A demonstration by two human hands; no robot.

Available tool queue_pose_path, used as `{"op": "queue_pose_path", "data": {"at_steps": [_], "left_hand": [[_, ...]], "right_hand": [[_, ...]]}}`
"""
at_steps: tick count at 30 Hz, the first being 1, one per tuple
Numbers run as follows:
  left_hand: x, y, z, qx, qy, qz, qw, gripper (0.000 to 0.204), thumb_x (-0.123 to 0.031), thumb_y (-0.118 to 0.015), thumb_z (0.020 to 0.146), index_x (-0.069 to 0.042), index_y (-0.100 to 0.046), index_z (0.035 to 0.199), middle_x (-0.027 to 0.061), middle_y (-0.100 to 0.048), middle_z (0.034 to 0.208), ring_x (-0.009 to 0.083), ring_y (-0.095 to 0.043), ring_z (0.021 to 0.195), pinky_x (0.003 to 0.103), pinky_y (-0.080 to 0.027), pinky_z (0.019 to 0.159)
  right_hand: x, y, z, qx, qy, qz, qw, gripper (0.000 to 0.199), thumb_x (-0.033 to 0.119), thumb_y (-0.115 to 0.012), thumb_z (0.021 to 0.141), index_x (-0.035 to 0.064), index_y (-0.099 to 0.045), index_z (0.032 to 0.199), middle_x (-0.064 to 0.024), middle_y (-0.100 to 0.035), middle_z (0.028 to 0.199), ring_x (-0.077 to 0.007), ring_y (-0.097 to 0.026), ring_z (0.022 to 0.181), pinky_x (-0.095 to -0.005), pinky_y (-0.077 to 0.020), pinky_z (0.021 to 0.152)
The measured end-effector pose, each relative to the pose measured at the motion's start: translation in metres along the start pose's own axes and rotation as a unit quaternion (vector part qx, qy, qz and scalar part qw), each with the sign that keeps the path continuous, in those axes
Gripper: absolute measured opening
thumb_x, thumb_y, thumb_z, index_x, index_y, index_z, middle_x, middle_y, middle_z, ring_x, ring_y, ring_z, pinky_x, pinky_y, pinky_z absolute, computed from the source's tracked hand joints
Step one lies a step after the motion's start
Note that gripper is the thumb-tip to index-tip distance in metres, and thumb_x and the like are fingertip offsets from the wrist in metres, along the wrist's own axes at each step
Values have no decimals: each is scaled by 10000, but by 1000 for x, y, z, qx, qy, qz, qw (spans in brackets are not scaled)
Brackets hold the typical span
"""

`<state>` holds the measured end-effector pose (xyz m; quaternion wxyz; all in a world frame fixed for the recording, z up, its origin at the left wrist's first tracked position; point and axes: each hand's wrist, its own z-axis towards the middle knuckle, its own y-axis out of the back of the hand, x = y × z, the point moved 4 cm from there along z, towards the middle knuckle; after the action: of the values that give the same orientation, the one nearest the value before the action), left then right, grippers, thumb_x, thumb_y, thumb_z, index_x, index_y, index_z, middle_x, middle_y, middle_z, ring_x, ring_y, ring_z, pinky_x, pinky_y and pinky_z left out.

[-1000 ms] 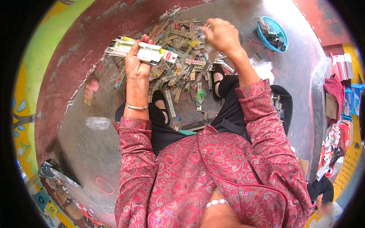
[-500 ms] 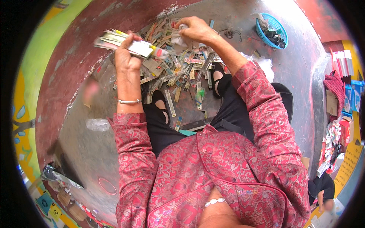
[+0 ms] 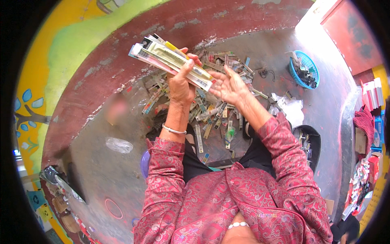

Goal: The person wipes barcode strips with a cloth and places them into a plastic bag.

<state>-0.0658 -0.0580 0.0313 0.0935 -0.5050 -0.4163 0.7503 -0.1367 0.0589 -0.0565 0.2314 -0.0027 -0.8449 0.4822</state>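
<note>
My left hand (image 3: 181, 87) is closed around a bundle of long, narrow, flat packets (image 3: 168, 59), mostly white and pale yellow with one bright yellow edge. The bundle slants, its upper end fanned out to the left. Beside its lower right end my right hand (image 3: 233, 89) is spread with the palm turned up and holds nothing; its fingertips are at the packet ends, and I cannot tell if they touch. Below both hands a loose pile of similar narrow packets (image 3: 209, 116) covers the floor between my feet. A green-coloured packet (image 3: 230, 135) lies at its near side.
A blue plastic basket (image 3: 312, 65) with dark things inside stands at the far right. White plastic sheeting (image 3: 293, 110) lies nearer, above a black container (image 3: 315, 151) by my right leg. A clear plastic bag (image 3: 119, 145) rests on the left floor. The red-painted wall (image 3: 101, 67) curves behind.
My left hand has moved right and up with the bundle. The right hand has come down from above the pile, let go of a whitish crumpled thing, and opened beside the bundle.
</note>
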Motion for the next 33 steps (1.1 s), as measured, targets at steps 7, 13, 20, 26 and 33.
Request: {"op": "queue_pose_path", "data": {"at_steps": [7,13,20,26,33], "left_hand": [[22,-27,-21,70,12,128,989,527,-8,-621,706,23,-413,1189,84,-593,907,169,-575,893,310,-450,826],[39,-15,-18,31,38,147,988,373,-74,-586,771,6,-443,1105,85,-583,851,174,-580,775,310,-470,753],[58,-23,-30,157,318,-110,928,362,-116,-559,799,-20,-379,1097,10,-406,736,82,-427,645,205,-413,557],[65,-16,-57,201,369,1,907,441,-288,-642,749,-53,-386,1019,-10,-436,650,67,-407,509,180,-363,442],[70,-2,-48,130,384,-9,914,680,-491,-654,715,-42,-442,1180,130,-534,1083,248,-525,968,393,-442,808]], "right_hand": [[2,-40,-15,89,33,107,990,555,483,-252,913,24,-513,1084,-165,-542,1123,-295,-549,1001,-442,-438,870],[-4,-36,-11,-15,71,41,996,405,407,-342,905,62,-546,964,-108,-606,957,-229,-586,851,-392,-457,798],[52,-37,-33,108,117,-89,983,392,415,-522,835,30,-537,910,-89,-631,828,-151,-587,687,-269,-443,587],[39,-56,-57,134,81,-261,952,286,229,-664,720,-32,-602,820,-134,-651,788,-150,-600,589,-250,-463,434],[75,-59,-65,49,315,-131,939,84,78,-595,664,10,-558,633,-109,-603,609,-195,-589,548,-303,-457,507]]}}
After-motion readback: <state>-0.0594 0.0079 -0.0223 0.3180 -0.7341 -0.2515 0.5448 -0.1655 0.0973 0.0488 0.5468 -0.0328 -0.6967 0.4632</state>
